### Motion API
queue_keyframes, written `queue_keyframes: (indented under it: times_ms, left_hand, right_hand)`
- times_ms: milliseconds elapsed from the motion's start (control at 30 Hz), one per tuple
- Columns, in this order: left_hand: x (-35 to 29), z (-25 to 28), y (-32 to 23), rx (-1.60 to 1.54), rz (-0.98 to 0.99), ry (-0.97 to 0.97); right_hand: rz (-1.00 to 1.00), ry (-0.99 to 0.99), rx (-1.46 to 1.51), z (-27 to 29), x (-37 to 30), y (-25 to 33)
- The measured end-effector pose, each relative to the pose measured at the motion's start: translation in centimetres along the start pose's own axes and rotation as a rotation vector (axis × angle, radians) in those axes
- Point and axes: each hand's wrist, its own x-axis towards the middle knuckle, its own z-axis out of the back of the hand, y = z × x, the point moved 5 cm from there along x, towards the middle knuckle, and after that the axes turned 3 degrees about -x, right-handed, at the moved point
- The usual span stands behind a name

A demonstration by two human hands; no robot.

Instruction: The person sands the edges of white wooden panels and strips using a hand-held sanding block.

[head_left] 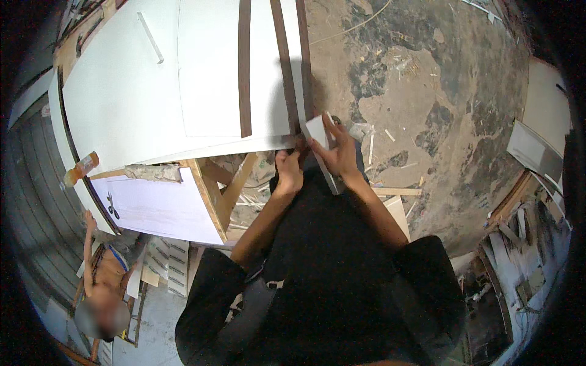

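A large white board (134,79) lies at the left with long dark brown strips (245,67) running along it. At its near right corner my left hand (289,172) is closed, thumb and fingers pinched by the end of a second brown strip (284,73). What sits between those fingers is hidden. My right hand (343,152) is wrapped round a white block (317,129) with a straight edge, against the board's corner. A narrow pale edge runs down from the block toward my body.
Left of me, a pale panel on a wooden frame (207,201) carries black scissors (113,207) and a crusted bar (152,172). An orange bottle (81,169) stands by the board's edge. Another person (110,274) is at lower left. Wood scraps (397,191) litter the stained floor (421,122).
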Motion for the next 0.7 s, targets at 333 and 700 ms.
queue_keyframes:
  times_ms: [333,700]
  left_hand:
    - [-0.7,-1.0,-1.3,-0.009,0.077,-0.107]
    - [-0.2,-1.5,0.3,-0.137,0.034,0.061]
  right_hand:
    - [-0.042,-0.105,-0.136,-0.5,-0.6,0.0]
    - [-0.174,0.019,0.418,0.8,-7.2,-6.1]
